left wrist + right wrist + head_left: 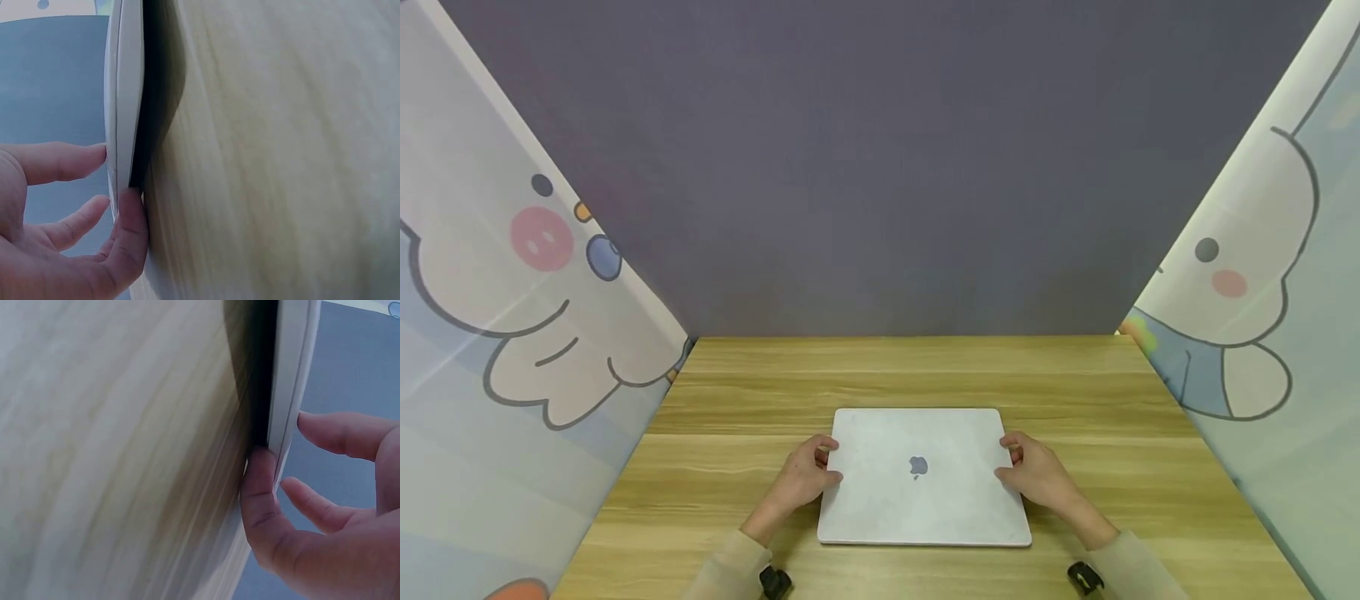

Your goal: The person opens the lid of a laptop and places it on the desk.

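Note:
A closed silver laptop (925, 508) with a dark apple logo lies lid up in the middle of the head view. My left hand (806, 475) grips its left edge, thumb on the lid. At the opposite edge my right hand (1034, 472) holds it the same way. In the left wrist view, a finger (132, 231) curls under the laptop's side (128, 94), next to a dark gap over the wood. The right wrist view matches this: a finger (259, 494) is tucked beneath the edge (290, 369) and the thumb is on top.
The laptop is over a wood-grain table (925, 375). Behind the table rises a dark grey panel (895, 167). Printed cartoon curtains flank it on the left (460, 467) and right (1300, 467). Black straps show at both sleeves.

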The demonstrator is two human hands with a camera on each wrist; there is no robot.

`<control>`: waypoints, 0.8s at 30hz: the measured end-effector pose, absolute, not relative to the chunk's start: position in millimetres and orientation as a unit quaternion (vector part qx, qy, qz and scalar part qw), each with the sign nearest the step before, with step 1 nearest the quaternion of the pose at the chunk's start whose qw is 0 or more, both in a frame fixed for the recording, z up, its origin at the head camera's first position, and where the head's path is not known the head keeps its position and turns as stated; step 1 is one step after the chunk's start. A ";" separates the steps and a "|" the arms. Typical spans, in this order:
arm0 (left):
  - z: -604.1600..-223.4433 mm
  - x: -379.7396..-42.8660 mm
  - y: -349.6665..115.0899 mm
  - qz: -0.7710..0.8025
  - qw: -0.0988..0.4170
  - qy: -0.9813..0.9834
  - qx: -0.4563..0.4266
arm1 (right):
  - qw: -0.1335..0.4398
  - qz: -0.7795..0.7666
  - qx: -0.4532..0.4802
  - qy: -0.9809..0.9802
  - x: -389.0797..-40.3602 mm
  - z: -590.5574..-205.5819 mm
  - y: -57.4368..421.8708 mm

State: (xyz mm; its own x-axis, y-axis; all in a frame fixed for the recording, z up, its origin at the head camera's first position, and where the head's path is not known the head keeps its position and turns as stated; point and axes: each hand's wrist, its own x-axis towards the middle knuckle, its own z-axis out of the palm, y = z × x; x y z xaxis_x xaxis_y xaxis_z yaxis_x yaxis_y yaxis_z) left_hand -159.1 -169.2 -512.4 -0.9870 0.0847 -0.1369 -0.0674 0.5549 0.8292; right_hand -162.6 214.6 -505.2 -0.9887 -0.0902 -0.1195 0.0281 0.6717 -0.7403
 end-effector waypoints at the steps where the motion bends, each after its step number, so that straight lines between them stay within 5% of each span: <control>1: -511.8 -159.1 -169.2 0.469 0.080 0.880 0.006 | 0.072 -0.403 -0.019 0.912 -162.8 -505.3 214.2; 24: -505.7 -156.8 -160.9 0.392 0.068 0.917 0.015 | 0.047 -0.361 -0.041 0.930 -161.6 -508.1 211.1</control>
